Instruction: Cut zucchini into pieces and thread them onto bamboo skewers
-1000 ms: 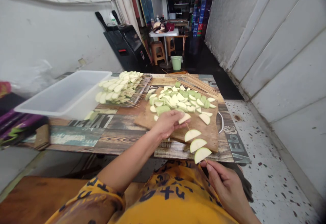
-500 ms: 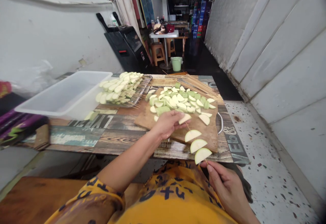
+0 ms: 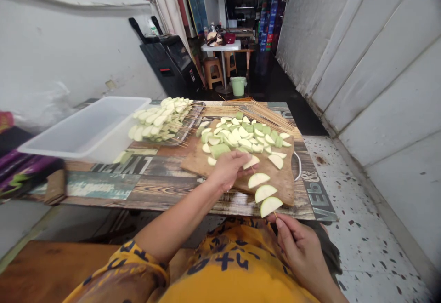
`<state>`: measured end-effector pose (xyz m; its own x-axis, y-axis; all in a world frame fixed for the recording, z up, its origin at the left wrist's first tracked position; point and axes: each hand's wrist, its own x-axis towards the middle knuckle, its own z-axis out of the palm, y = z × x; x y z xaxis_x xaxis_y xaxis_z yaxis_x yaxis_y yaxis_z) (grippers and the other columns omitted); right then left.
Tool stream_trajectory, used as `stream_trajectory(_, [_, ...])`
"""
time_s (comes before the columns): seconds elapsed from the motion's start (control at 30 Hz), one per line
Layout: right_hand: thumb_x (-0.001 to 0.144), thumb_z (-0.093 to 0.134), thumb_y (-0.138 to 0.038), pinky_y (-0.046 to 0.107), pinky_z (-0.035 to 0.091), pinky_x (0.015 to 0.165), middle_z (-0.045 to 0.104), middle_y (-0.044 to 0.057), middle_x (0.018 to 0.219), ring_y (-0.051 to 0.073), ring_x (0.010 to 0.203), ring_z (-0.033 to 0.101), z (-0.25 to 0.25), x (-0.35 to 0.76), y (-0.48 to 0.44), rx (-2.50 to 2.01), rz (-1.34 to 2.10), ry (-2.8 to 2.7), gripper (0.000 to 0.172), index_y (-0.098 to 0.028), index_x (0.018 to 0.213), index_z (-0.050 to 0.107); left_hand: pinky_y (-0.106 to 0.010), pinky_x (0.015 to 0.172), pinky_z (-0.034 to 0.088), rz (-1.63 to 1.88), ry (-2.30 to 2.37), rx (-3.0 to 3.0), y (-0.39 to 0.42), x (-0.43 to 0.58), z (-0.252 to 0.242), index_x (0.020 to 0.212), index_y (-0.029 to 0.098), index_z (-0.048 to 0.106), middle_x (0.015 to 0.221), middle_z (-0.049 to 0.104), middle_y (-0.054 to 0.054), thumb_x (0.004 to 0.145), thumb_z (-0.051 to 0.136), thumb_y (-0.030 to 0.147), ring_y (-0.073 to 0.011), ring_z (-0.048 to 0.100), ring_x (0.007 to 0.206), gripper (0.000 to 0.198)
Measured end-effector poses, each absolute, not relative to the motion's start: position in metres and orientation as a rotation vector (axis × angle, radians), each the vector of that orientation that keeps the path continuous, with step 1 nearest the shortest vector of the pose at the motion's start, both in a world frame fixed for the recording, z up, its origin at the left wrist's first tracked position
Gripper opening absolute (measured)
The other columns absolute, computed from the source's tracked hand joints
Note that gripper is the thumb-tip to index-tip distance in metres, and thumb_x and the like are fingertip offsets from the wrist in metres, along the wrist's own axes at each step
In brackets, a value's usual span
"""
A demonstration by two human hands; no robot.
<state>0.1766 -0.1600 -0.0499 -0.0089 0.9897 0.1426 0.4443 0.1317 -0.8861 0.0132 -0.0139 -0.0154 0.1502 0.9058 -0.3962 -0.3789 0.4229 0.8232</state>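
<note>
My left hand (image 3: 234, 167) pinches a pale half-round vegetable slice (image 3: 251, 162) with thin green skin, at the upper tip of a bamboo skewer. My right hand (image 3: 298, 243) grips the lower end of that skewer (image 3: 275, 214), in front of the table edge. Three more slices (image 3: 265, 193) are threaded along it, spaced apart, between my hands. Just beyond, a wooden cutting board (image 3: 203, 167) bears a heap of cut slices (image 3: 241, 134). Whether the tip has passed into the slice in my left hand is hard to make out.
Left of the board, a tray (image 3: 193, 126) holds stacked filled skewers (image 3: 160, 119). A white plastic tub (image 3: 86, 126) stands farther left. Loose bamboo skewers (image 3: 272, 117) lie behind the board. The board has a metal handle (image 3: 298, 167) at its right.
My right hand has shifted slightly up and left with the skewer, bringing the threaded slices closer to my left hand. The left hand has moved a little to the right.
</note>
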Motion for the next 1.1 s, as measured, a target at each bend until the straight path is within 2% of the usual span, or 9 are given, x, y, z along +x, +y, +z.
stream_trajectory(0.13, [0.09, 0.044, -0.035, 0.02, 0.038, 0.041, 0.044, -0.004, 0.046, 0.011, 0.04, 0.044, -0.0533, 0.1746, -0.1566, -1.42, 0.765, -1.624, 0.031, -0.014, 0.093, 0.068, -0.026, 0.063, 0.057, 1.011, 1.046, 0.546, -0.0143, 0.0156, -0.0144, 0.073, 0.01, 0.057, 0.072, 0.068, -0.009, 0.084, 0.055, 0.008, -0.0172, 0.069, 0.067, 0.011])
stream_trajectory(0.3, [0.091, 0.044, -0.032, 0.02, 0.04, 0.043, 0.046, -0.004, 0.047, 0.011, 0.041, 0.046, -0.0532, 0.1741, -0.1546, -1.394, 0.744, -1.649, 0.029, -0.016, 0.092, 0.067, -0.026, 0.064, 0.057, 0.965, 1.005, 0.529, -0.0144, 0.0151, -0.0173, 0.082, 0.011, 0.061, 0.08, 0.07, -0.01, 0.084, 0.058, 0.016, -0.0183, 0.07, 0.072, 0.006])
stream_trajectory(0.43, [0.091, 0.044, -0.03, 0.02, 0.042, 0.047, 0.048, -0.003, 0.049, 0.012, 0.044, 0.049, -0.052, 0.1747, -0.1553, -1.387, 0.737, -1.653, 0.027, -0.016, 0.093, 0.067, -0.025, 0.065, 0.056, 0.929, 0.988, 0.568, -0.0166, 0.0157, -0.0196, 0.078, 0.009, 0.063, 0.079, 0.07, -0.011, 0.081, 0.062, 0.017, -0.0179, 0.07, 0.073, 0.009])
stream_trajectory(0.63, [0.09, 0.045, -0.03, 0.02, 0.042, 0.046, 0.053, -0.002, 0.052, 0.012, 0.046, 0.051, -0.0484, 0.1744, -0.1566, -1.368, 0.695, -1.663, 0.026, -0.016, 0.089, 0.067, -0.026, 0.064, 0.056, 0.987, 1.014, 0.535, -0.0172, 0.0159, -0.0184, 0.079, 0.009, 0.062, 0.078, 0.07, -0.012, 0.085, 0.055, 0.015, -0.0187, 0.07, 0.072, 0.011])
stream_trajectory(0.9, [0.09, 0.045, -0.033, 0.021, 0.043, 0.046, 0.048, -0.003, 0.049, 0.013, 0.044, 0.05, -0.0492, 0.1737, -0.1574, -1.388, 0.693, -1.646, 0.028, -0.016, 0.09, 0.068, -0.029, 0.068, 0.057, 0.982, 1.003, 0.523, -0.0177, 0.0148, -0.0155, 0.08, 0.008, 0.062, 0.078, 0.07, -0.014, 0.083, 0.059, 0.015, -0.0207, 0.07, 0.072, 0.009])
stream_trajectory(1.1, [0.09, 0.045, -0.03, 0.02, 0.042, 0.046, 0.048, -0.003, 0.05, 0.012, 0.044, 0.049, -0.049, 0.174, -0.1571, -1.369, 0.683, -1.669, 0.026, -0.016, 0.091, 0.067, -0.03, 0.063, 0.057, 0.981, 1.003, 0.508, -0.0203, 0.0173, -0.0132, 0.08, 0.009, 0.062, 0.079, 0.07, -0.012, 0.084, 0.056, 0.015, -0.0211, 0.07, 0.073, 0.01])
